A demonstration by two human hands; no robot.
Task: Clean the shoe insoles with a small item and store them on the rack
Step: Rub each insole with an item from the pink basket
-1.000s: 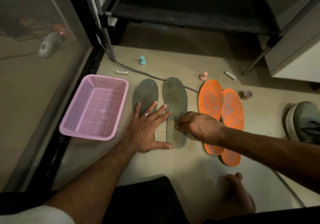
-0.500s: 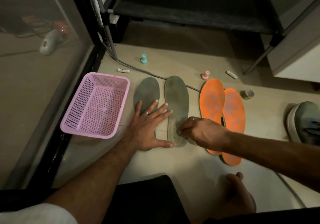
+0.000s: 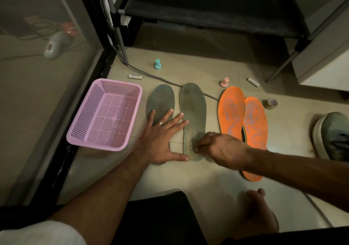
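At the far left, a pink basket sits empty on the floor. Just right of it lie two grey insoles side by side. The left hand lies flat with its fingers spread wide, the palm over the heel of the left grey insole and the fingertips reaching onto the edge of the right grey insole, pinning both down. The right hand is bunched at the heel end of the right grey insole, its fingertips pinched together against the surface. They seem to grip something small, but what it is cannot be told from here. The heel patch under them looks paler and scuffed.

Further right, two orange insoles overlap slightly, untouched, with a small tape roll beside them and a shoe at the far right edge. The dark rack stands behind everything, well apart from the insoles.

The step in hand looks like scrubbing the heel of the right grey insole. To do it well, the left hand should press firmly so the insole cannot slide, while the right works in short strokes from heel toward toe, covering the whole surface before moving on.
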